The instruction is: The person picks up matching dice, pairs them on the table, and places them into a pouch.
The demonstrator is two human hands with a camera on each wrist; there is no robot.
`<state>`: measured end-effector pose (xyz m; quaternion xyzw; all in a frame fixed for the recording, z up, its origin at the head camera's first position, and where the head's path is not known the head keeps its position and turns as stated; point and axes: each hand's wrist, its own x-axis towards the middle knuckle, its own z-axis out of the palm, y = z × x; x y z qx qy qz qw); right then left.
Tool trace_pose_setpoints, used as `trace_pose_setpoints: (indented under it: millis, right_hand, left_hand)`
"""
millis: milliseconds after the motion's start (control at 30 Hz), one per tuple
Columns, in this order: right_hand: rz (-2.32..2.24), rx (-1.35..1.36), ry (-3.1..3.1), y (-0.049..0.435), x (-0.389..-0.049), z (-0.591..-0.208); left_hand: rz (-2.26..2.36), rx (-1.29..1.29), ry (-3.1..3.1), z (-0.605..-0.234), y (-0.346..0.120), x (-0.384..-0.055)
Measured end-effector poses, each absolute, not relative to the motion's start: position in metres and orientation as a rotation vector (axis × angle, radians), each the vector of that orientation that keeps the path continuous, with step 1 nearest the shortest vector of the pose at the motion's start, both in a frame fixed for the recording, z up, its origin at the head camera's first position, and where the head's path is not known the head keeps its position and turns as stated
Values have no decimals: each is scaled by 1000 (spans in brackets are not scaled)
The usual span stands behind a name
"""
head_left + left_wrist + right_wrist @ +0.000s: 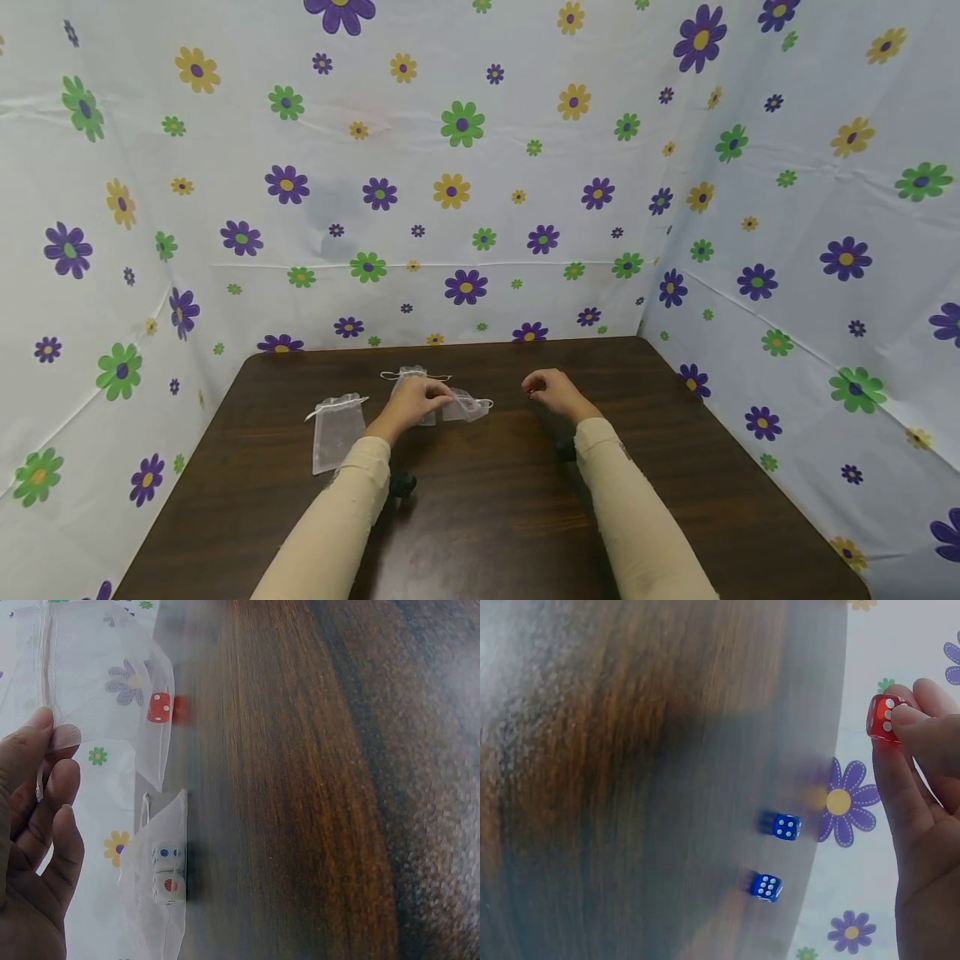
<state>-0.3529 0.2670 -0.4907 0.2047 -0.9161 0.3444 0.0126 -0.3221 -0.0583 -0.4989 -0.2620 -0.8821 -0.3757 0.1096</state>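
Note:
My left hand [411,406] pinches the drawstring top of a sheer white pouch [90,682] between thumb and forefinger. A red die [159,707] shows through the mesh at its bottom. Close by, a second sheer pouch [154,911] holds white dice [168,871] with blue and red pips; in the head view my left hand covers part of it. Over to the right, my right hand [557,393] holds another red die [885,718] between thumb and fingertips. Two blue dice [786,826] lie on the table beyond it, hidden in the head view.
A third drawstring pouch [339,435] lies flat at the table's left. The dark wooden table [480,517] ends at a white floral backdrop [480,225] behind and on both sides. Small dark objects [402,484] show beneath the forearms.

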Motion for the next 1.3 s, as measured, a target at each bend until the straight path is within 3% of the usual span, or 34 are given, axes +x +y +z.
trace_pose_setpoints:
  millis: [1300]
  right_hand:
    - [1089, 692, -2844, 243, -343, -469]
  left_hand:
    - [-1092, -777, -2575, -503, -56, -321]
